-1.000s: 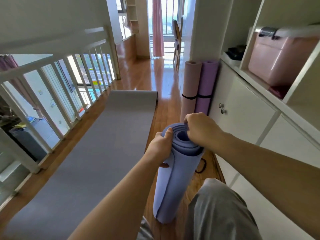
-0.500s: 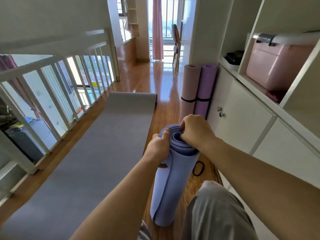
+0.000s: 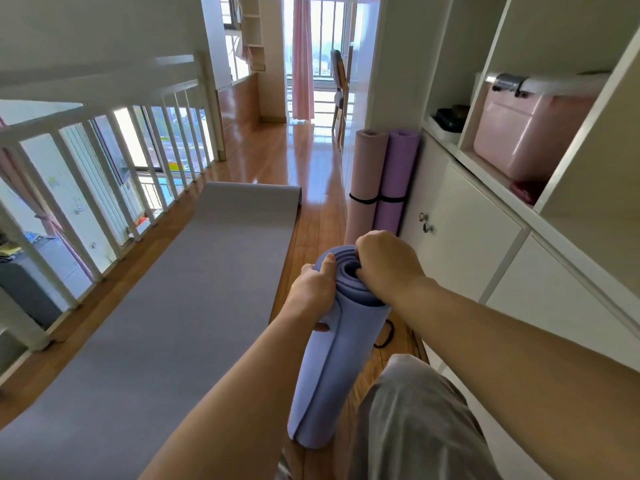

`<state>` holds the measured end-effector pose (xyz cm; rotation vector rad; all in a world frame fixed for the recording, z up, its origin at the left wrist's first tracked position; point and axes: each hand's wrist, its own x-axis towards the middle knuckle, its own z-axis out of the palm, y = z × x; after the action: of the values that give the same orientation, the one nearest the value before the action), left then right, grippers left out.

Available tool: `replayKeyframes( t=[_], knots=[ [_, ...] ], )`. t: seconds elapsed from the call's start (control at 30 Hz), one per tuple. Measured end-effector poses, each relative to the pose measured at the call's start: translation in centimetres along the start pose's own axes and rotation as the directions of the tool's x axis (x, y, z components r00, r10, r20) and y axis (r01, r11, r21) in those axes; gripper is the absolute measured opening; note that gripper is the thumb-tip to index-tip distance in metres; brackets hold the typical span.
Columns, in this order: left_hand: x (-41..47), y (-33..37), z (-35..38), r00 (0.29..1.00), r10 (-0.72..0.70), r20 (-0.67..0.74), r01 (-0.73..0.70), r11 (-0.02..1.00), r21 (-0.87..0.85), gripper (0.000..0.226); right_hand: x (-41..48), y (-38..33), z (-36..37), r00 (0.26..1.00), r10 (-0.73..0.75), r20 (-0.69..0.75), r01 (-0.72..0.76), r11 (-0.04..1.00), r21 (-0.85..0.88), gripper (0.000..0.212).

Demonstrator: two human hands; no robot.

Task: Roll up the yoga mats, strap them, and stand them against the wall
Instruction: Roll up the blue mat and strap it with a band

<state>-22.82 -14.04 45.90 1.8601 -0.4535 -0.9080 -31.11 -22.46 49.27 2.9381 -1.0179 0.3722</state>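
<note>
The blue mat [image 3: 332, 358] is standing upright on the floor [image 3: 311, 168], long axis vertical. The left hand [image 3: 313, 292] is gripping its upper side; the right hand [image 3: 384, 268] is pinching the top inner coil. The loose strap [image 3: 386, 336] is lying just beyond, nearer the right hand.

Wooden floor [image 3: 311, 174], glossy plank boards, running from the white railing [image 3: 104, 140] to the white cabinet [image 3: 464, 237]. Directly on it: a grey yoga mat [image 3: 194, 289] unrolled flat, alongside the railing; a pink rolled mat [image 3: 365, 181] and a purple rolled mat [image 3: 396, 178], each upright on end and ringed by a dark strap, touching one another, the purple one against the cabinet; a blue rolled mat [image 3: 332, 368] standing on end, on the near side of the cabinet; a black strap loop [image 3: 386, 337] lying flat between the blue mat and the cabinet base.
</note>
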Motion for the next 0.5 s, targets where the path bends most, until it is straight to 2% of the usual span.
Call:
replayKeyframes(
  t=[0.1,0.3,0.4,0.5],
  knots=[
    [0.1,-0.3,-0.1,1.0,0.002,-0.011,-0.002,1.0,-0.009,0.061,-0.5,-0.1,0.7,0.996,-0.015,-0.089,0.018,0.999,0.031,0.016],
    [0.3,-0.3,-0.5,0.998,-0.002,-0.057,0.002,1.0,0.008,0.061,0.3,-0.3,0.9,0.997,0.043,-0.06,-0.032,0.983,0.182,0.027],
    [0.4,-0.3,-0.7,0.998,-0.006,-0.059,0.006,1.0,-0.002,0.061,1.0,-0.2,0.9,0.999,0.05,-0.014,-0.046,0.981,0.186,0.024],
    [0.2,-0.1,-0.6,1.0,-0.002,-0.028,0.002,1.0,0.003,0.06,1.5,0.0,0.1,0.995,0.032,0.091,-0.042,0.994,0.106,0.016]
  ],
)
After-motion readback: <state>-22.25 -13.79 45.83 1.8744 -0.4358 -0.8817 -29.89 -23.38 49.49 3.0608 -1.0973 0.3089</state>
